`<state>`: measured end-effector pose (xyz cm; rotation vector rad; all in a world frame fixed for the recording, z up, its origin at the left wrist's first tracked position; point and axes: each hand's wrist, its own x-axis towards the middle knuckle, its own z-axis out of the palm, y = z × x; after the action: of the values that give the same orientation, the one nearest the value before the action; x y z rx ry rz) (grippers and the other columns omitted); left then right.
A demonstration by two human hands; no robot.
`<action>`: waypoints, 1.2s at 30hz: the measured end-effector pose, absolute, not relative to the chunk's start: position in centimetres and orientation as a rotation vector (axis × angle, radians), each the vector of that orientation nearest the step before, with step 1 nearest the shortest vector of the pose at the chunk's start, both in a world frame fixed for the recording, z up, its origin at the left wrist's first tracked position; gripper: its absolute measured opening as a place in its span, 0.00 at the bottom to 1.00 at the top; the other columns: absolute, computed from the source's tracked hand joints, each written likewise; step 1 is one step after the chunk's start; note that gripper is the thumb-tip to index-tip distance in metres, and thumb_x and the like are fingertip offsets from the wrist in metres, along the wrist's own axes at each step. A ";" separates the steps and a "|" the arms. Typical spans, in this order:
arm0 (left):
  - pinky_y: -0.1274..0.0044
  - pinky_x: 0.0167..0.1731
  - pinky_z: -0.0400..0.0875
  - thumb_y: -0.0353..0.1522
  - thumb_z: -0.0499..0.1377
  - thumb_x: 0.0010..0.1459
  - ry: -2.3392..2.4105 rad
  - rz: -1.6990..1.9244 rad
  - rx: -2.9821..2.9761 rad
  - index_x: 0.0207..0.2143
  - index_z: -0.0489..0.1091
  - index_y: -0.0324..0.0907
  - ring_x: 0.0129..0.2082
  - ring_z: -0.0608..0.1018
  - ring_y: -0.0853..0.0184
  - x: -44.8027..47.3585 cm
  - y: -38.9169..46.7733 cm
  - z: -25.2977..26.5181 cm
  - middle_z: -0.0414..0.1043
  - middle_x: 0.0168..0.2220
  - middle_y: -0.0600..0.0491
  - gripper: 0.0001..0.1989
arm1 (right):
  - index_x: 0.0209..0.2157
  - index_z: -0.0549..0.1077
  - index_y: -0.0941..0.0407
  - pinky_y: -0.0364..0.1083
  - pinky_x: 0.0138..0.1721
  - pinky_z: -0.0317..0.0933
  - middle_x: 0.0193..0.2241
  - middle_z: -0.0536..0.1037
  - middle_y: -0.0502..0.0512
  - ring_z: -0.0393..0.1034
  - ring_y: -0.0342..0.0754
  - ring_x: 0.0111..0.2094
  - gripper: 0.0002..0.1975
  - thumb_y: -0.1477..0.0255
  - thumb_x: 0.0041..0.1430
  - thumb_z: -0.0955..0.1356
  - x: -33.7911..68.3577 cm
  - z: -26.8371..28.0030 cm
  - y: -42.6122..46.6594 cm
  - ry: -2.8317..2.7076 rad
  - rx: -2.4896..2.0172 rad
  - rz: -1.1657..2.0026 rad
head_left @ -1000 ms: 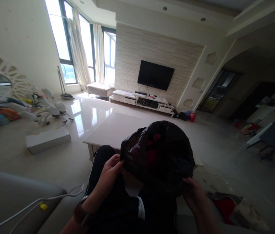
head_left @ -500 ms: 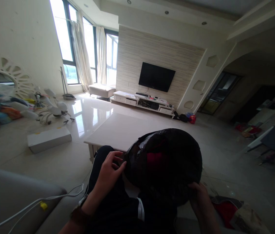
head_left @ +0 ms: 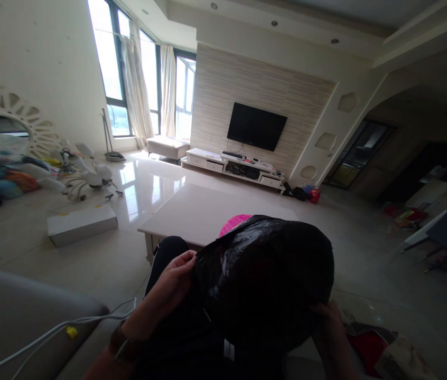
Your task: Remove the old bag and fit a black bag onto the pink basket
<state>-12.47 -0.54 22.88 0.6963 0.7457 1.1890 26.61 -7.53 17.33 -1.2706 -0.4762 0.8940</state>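
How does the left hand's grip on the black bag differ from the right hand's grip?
The left hand pinches the black plastic bag at its near-left edge, fingers showing; the right hand holds the lower right side, fingers tucked under the plastic. The left sits higher, the right lower. Both grip the same bag.

The bag (head_left: 271, 279) sits between both hands, table (head_left: 199, 214) behind it.
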 end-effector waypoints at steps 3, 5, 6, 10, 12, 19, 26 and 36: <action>0.78 0.33 0.74 0.37 0.77 0.49 0.655 1.066 0.660 0.37 0.79 0.43 0.30 0.75 0.69 -12.7 -0.8 22.9 0.76 0.33 0.55 0.15 | 0.33 0.86 0.54 0.57 0.42 0.69 0.35 0.88 0.57 0.79 0.63 0.38 0.18 0.73 0.33 0.76 26.5 17.2 -7.5 -0.440 -1.254 0.914; 0.79 0.31 0.72 0.40 0.74 0.54 0.683 1.091 0.773 0.37 0.78 0.44 0.31 0.74 0.69 -12.7 -0.9 23.1 0.75 0.33 0.55 0.13 | 0.32 0.86 0.54 0.57 0.40 0.70 0.34 0.87 0.56 0.79 0.63 0.36 0.18 0.74 0.32 0.76 26.6 17.2 -7.5 -0.431 -1.255 0.933; 0.79 0.31 0.72 0.40 0.73 0.55 0.703 1.121 0.855 0.39 0.79 0.45 0.32 0.74 0.68 -12.7 -0.9 23.2 0.75 0.34 0.55 0.13 | 0.31 0.86 0.54 0.57 0.39 0.70 0.33 0.87 0.56 0.79 0.63 0.36 0.18 0.74 0.31 0.77 26.7 17.1 -7.5 -0.439 -1.267 0.945; 0.74 0.40 0.76 0.37 0.77 0.49 0.783 1.204 1.204 0.46 0.79 0.46 0.40 0.79 0.62 -12.4 -1.1 23.8 0.79 0.40 0.51 0.21 | 0.27 0.85 0.56 0.53 0.31 0.68 0.27 0.85 0.56 0.77 0.60 0.30 0.13 0.72 0.31 0.77 27.3 16.5 -7.5 -0.545 -1.346 0.901; 0.72 0.42 0.77 0.37 0.75 0.51 0.865 1.198 1.343 0.43 0.81 0.45 0.40 0.79 0.61 -12.1 -1.3 24.3 0.80 0.40 0.50 0.17 | 0.26 0.84 0.56 0.52 0.28 0.65 0.25 0.83 0.55 0.75 0.57 0.27 0.11 0.69 0.34 0.76 27.6 16.2 -7.6 -0.616 -1.404 0.838; 0.74 0.39 0.74 0.41 0.72 0.56 0.909 1.183 1.330 0.35 0.83 0.43 0.37 0.80 0.62 -12.4 -1.7 24.8 0.82 0.34 0.52 0.11 | 0.19 0.78 0.58 0.50 0.25 0.62 0.18 0.76 0.53 0.68 0.53 0.23 0.11 0.66 0.30 0.75 27.3 17.4 -7.9 -0.637 -1.549 0.685; 0.72 0.38 0.77 0.41 0.73 0.50 0.903 0.990 0.774 0.36 0.82 0.42 0.34 0.80 0.62 -13.4 -1.6 23.9 0.83 0.36 0.49 0.14 | 0.17 0.77 0.57 0.47 0.25 0.58 0.17 0.72 0.50 0.63 0.48 0.23 0.10 0.66 0.34 0.76 27.7 16.6 -8.5 -0.756 -1.486 0.530; 0.69 0.52 0.75 0.36 0.70 0.59 0.850 1.226 1.631 0.49 0.79 0.48 0.49 0.81 0.60 -12.4 -1.4 24.7 0.80 0.50 0.50 0.16 | 0.26 0.85 0.54 0.51 0.36 0.71 0.33 0.83 0.55 0.77 0.57 0.35 0.06 0.66 0.49 0.77 26.9 17.9 -8.7 -1.189 -1.235 0.311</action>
<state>-12.45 -1.38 24.68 1.6306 0.8496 1.2256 26.86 -8.74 17.88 -1.2353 -1.1892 0.3107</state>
